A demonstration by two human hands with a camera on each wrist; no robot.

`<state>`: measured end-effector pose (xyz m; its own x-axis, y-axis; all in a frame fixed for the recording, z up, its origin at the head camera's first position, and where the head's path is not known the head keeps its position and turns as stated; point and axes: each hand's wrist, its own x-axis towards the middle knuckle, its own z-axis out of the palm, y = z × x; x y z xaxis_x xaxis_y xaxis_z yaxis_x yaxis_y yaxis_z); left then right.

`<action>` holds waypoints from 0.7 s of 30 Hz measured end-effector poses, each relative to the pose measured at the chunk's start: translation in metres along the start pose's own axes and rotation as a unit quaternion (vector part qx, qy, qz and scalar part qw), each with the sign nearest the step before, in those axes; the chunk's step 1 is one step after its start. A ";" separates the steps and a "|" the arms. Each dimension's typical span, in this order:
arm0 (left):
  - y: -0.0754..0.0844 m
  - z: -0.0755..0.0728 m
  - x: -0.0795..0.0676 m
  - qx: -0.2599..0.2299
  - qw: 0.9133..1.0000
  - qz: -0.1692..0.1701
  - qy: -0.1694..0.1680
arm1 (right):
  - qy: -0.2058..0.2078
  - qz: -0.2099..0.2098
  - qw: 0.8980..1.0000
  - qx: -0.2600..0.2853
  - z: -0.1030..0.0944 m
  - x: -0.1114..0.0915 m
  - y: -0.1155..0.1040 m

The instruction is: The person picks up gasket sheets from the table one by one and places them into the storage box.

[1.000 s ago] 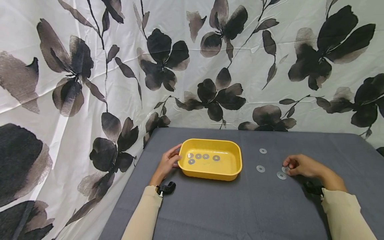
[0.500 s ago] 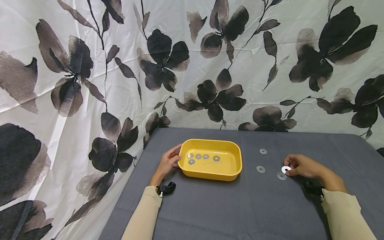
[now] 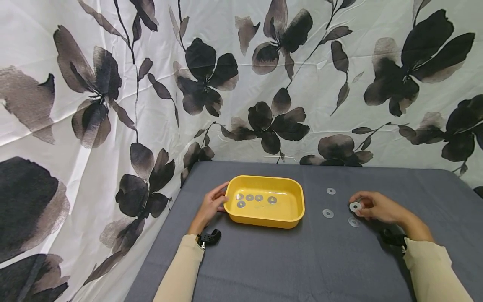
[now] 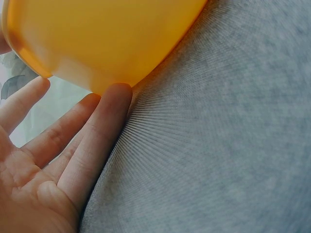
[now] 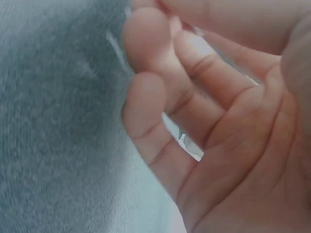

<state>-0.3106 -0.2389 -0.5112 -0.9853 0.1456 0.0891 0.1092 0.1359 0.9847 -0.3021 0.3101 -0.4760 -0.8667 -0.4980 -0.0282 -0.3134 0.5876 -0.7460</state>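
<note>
My left hand [image 3: 211, 205] touches the left end of a yellow tray [image 3: 264, 219]. In the left wrist view, its rather straight fingers [image 4: 104, 121] rest against the tray's outer wall. Several flat metal washers, one a washer [image 3: 272, 200] set apart to the right, lie on the tray's floor. To the right of the tray, my right hand [image 3: 381, 208] pinches a washer [image 3: 351, 206] between thumb and fingers, tilted and just above the cloth. Below it lies another washer [image 3: 353, 222]. The right wrist view shows curled fingers [image 5: 146, 39]; the washer is mostly hidden there.
Two more washers, a far washer [image 3: 331, 191] and a nearer washer [image 3: 328, 214], lie flat between the tray and my right hand. Grey cloth [image 3: 279, 264] covers the table. A white floral curtain [image 3: 226, 147] hangs behind and along the left side.
My right hand has tilted its washer up off the cloth and moved it slightly left and up, away from the washer beneath. My left hand and the tray stay in place.
</note>
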 end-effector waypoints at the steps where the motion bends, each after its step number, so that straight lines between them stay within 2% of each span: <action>1: 0.000 0.000 0.000 -0.002 1.000 0.001 -0.001 | 0.004 -0.011 1.000 0.011 0.001 0.001 0.000; 8: 0.000 0.000 0.000 -0.002 1.000 -0.001 0.001 | 0.023 -0.076 0.995 0.064 0.008 0.007 -0.004; 14: 0.001 0.000 -0.001 0.001 1.000 -0.005 0.004 | 0.049 -0.080 0.993 0.070 0.014 0.012 -0.010; 21: 0.000 0.000 -0.001 0.001 1.000 -0.004 0.004 | 0.059 -0.078 0.991 0.089 0.018 0.016 -0.014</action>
<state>-0.3096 -0.2386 -0.5113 -0.9872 0.1368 0.0824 0.1016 0.1396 0.9850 -0.3043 0.2822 -0.4780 -0.8556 -0.4903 0.1660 -0.3825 0.3828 -0.8409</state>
